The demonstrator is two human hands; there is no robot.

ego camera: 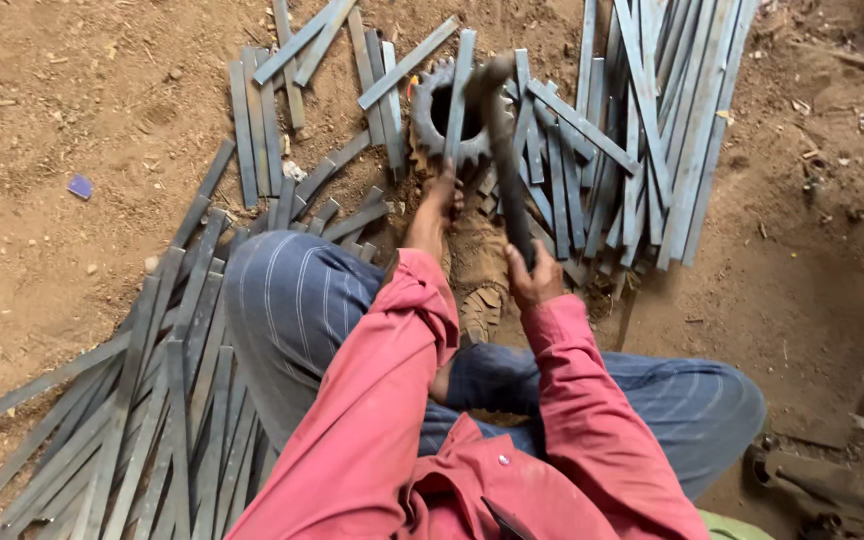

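A flat grey metal strip (461,95) lies across a toothed gear ring (430,125) on the dirt. My left hand (441,196) grips the strip's near end, just below the gear. In my right hand (535,278) is the handle of a hammer (500,140), whose head is raised over the top of the gear, beside the strip. Both arms wear red sleeves. My foot in a worn sandal (480,290) rests between my hands.
Several flat metal strips (642,130) are piled to the right of the gear, and another heap (152,400) spreads at the lower left. More strips (272,120) lie at the top. Bare dirt floor (52,150) surrounds them. My knees in blue trousers (282,300) flank the spot.
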